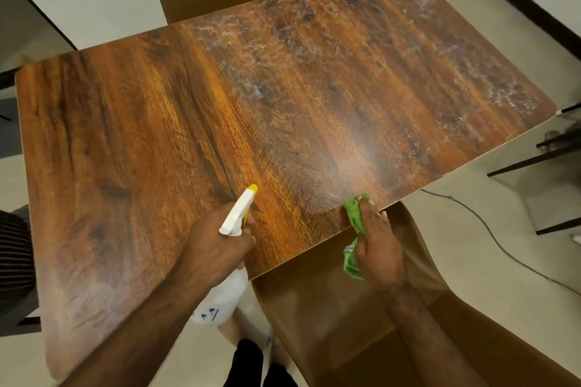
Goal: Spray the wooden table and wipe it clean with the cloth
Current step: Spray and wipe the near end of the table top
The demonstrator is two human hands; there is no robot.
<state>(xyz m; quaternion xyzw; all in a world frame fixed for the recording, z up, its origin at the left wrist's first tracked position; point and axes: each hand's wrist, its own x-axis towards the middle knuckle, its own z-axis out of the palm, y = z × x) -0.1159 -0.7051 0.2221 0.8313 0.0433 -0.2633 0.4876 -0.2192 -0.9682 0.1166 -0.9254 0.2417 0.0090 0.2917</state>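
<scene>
Head view, read from left to right. The wooden table (157,135) fills the field. Its surface to the left of the left hand's fingers looks dry and bare-grained.

The left hand (217,242) holds the spray bottle (237,217) over the near edge. Its fingers are closed tightly round the neck, and one finger appears to lie on the yellow trigger. The bottle's body hangs below the palm, off the table. The nozzle (253,188) points forward and to the right of the fingers, judged to be aimed at the unwiped zone.

Ahead of the nozzle lies a pale haze; whether it is mist or glare cannot be told. Farther beyond the fingertips, a whitish film (408,41) covers the far right half of the top.

The right hand (377,245) holds the green cloth (355,210) bunched in curled fingers. One end of the cloth projects past the fingertips and the other trails below the palm. The hand sits at the table's near edge, just right of the bottle, probably placed to wipe as soon as spraying ends. Whether the cloth touches the wood cannot be told.

A brown chair (345,308) stands beneath the right hand, and a cable (490,229) runs across the floor to its right. No wiping of the film is evident yet.
</scene>
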